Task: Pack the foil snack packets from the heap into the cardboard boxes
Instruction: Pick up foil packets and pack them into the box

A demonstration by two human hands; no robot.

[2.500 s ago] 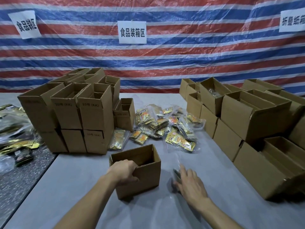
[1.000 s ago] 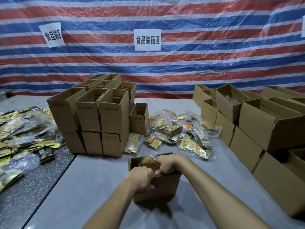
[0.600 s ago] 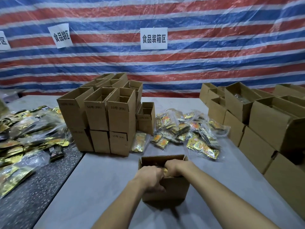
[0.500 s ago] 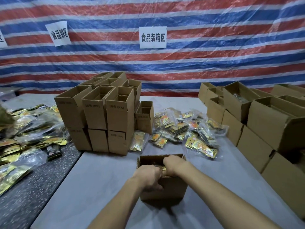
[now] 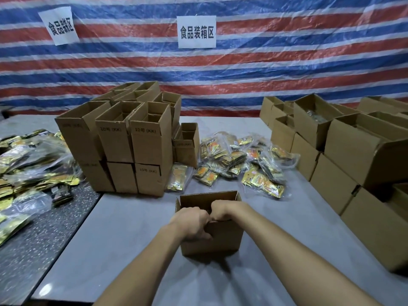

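Left hand (image 5: pixel 192 224) grips the near wall of the open cardboard box (image 5: pixel 223 239); right hand (image 5: pixel 220 209) curls inside, its hold hidden; foil packet heap (image 5: pixel 240 157) lies beyond both.

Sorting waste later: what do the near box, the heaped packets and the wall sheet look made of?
Box: matt brown cardboard, likely corrugated by its thick rim. Packets: shiny gold foil, perhaps metallised film, by the glints. Wall sheet: glossy striped plastic tarpaulin, probably; it creases.
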